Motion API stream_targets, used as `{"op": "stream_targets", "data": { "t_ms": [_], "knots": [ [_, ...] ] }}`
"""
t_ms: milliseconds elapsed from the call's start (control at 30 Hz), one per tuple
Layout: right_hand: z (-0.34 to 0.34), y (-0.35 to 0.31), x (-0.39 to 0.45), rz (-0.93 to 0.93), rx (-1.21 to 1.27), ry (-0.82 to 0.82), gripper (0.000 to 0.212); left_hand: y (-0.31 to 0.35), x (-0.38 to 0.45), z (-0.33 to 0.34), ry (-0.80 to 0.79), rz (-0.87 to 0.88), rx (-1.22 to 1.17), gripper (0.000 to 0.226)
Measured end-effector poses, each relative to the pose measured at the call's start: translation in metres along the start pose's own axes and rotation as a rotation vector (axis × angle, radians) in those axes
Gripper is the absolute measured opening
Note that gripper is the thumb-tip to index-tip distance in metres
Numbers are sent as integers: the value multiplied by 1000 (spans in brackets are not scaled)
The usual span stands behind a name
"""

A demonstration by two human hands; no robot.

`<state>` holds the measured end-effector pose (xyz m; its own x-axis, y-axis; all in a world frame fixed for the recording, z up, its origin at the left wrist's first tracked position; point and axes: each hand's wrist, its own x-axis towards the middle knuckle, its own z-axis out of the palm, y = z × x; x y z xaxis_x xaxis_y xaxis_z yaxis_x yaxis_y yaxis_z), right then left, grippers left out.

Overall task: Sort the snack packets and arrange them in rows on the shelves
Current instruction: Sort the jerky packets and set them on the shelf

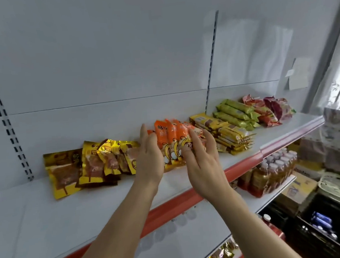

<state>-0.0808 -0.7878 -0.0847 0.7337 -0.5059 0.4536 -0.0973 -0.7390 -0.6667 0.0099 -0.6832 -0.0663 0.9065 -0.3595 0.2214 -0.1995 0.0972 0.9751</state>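
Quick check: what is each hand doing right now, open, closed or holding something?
Left hand: open, straight fingers pressed against the left side of the orange packets.
Right hand: open, fingers resting on the front of the same packets.

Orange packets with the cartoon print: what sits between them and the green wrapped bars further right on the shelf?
In the head view, a stack of yellow flat packets lies between the orange packets and the green bars.

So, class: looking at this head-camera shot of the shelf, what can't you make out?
- Orange packets: lower parts hidden behind left hand and right hand.
- Gold packets: print too blurred to read.
- Bottles on the lower shelf: labels blurred.
- Black crate: cut off by the frame's right edge.
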Motion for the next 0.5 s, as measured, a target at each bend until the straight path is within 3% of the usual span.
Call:
{"op": "stream_targets", "data": {
  "t_ms": [133,333,400,500],
  "knots": [
    [-6,28,55,21,-97,-25,76,5,43,35,-1,67,161,61],
    [-10,60,132,-117,-199,-29,66,5,110,73,42,116,371,71],
    [-6,76,150,-157,-300,-85,63,-2,126,79,84,139,568,77],
    [5,107,160,-178,-491,-240,65,-23,140,82,163,120,1104,79]
  ]
}}
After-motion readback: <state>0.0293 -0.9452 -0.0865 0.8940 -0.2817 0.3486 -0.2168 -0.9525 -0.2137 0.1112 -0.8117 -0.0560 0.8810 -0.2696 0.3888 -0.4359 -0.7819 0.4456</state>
